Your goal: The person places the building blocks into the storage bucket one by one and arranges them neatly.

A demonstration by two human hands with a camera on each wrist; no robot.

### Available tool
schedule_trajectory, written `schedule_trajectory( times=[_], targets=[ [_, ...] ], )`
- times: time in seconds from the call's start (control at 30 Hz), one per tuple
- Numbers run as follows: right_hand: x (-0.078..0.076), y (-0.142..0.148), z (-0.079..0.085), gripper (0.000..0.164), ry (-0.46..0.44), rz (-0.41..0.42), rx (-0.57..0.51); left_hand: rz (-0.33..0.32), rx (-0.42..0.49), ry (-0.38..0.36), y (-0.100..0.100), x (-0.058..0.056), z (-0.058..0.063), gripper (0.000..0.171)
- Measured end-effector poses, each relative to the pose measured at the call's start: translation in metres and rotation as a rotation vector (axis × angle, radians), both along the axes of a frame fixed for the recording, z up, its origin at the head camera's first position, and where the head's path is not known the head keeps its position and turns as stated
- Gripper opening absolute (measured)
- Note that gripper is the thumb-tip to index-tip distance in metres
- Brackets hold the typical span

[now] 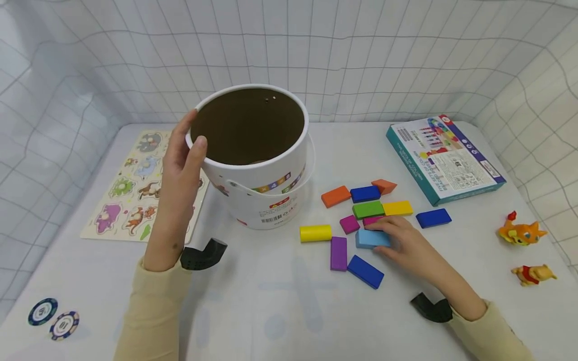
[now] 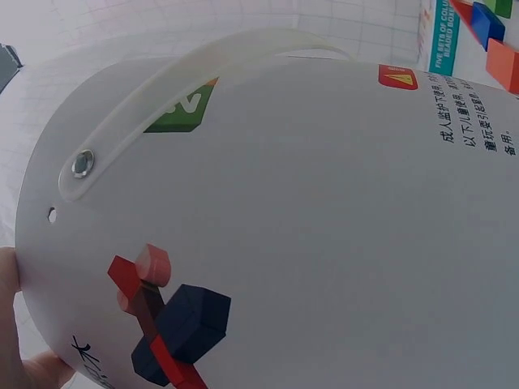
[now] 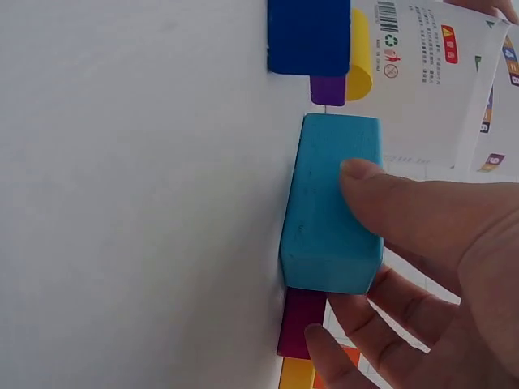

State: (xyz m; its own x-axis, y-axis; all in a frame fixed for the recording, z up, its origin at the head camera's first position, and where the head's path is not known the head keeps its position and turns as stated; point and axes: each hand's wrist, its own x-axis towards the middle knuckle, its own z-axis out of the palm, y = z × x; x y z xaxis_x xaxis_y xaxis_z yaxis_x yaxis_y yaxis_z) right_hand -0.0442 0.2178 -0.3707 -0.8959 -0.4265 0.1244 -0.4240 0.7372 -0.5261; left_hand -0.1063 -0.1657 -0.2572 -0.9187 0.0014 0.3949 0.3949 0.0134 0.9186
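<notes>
My left hand [image 1: 180, 170] grips the rim of a white bucket [image 1: 244, 203] by its left side, thumb at the front and fingers behind. The bucket tilts a little toward me, its dark inside mostly in shadow. Its printed wall [image 2: 324, 235] fills the left wrist view. My right hand [image 1: 408, 248] pinches a light blue block [image 1: 368, 239] low over the table, with the thumb on its near face in the right wrist view. A magenta block [image 3: 302, 324] shows just beyond it, partly hidden by the fingers in the head view.
Several coloured blocks lie around, among them a yellow cylinder [image 1: 315, 233], a purple block [image 1: 338, 253] and a green block [image 1: 368, 210]. A boxed toy [image 1: 447, 158] and two figurines stand right. An animal puzzle board [image 1: 122, 200] and two chips [image 1: 64, 325] lie left.
</notes>
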Motion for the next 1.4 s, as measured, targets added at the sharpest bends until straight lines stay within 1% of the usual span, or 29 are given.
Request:
schedule_trajectory(
  times=[0.3,0.43,0.57,0.63,0.77,0.87,0.93,1.03,1.13,1.27,1.4],
  targets=[
    [0.0,0.0,0.0,0.04,-0.01,-0.035,0.053,0.018,-0.023,-0.014,0.0,-0.001,0.001,0.05],
    [0.0,0.0,0.001,0.037,-0.032,-0.032,0.03,0.031,-0.035,-0.005,0.0,-0.002,0.001,0.05],
    [0.001,0.001,0.004,0.036,-0.079,-0.023,-0.055,0.024,-0.03,0.006,0.0,-0.002,0.001,0.05],
    [0.002,0.001,0.006,0.035,-0.111,-0.013,-0.118,0.02,-0.027,0.006,0.0,-0.002,0.001,0.05],
    [0.003,0.0,0.014,0.033,-0.215,0.015,-0.268,0.016,-0.025,0.0,0.0,-0.002,0.002,0.05],
    [0.003,-0.004,0.023,0.033,-0.307,0.018,-0.373,0.015,-0.02,0.001,0.001,-0.002,0.002,0.05],
    [0.002,-0.006,0.03,0.033,-0.349,0.008,-0.435,0.01,-0.012,0.006,0.001,-0.003,0.001,0.05],
    [0.0,-0.013,0.043,0.033,-0.363,0.015,-0.512,0.006,-0.001,0.008,0.001,-0.003,0.001,0.05],
    [-0.005,-0.021,0.061,0.033,-0.33,0.047,-0.578,0.006,0.002,0.003,0.001,-0.003,0.001,0.051],
    [-0.016,-0.035,0.091,0.034,-0.24,0.081,-0.633,0.015,-0.007,0.002,0.001,-0.003,0.001,0.051],
    [-0.03,-0.054,0.118,0.034,-0.179,0.059,-0.654,0.011,-0.012,0.014,0.001,-0.003,-0.001,0.051]
  ],
)
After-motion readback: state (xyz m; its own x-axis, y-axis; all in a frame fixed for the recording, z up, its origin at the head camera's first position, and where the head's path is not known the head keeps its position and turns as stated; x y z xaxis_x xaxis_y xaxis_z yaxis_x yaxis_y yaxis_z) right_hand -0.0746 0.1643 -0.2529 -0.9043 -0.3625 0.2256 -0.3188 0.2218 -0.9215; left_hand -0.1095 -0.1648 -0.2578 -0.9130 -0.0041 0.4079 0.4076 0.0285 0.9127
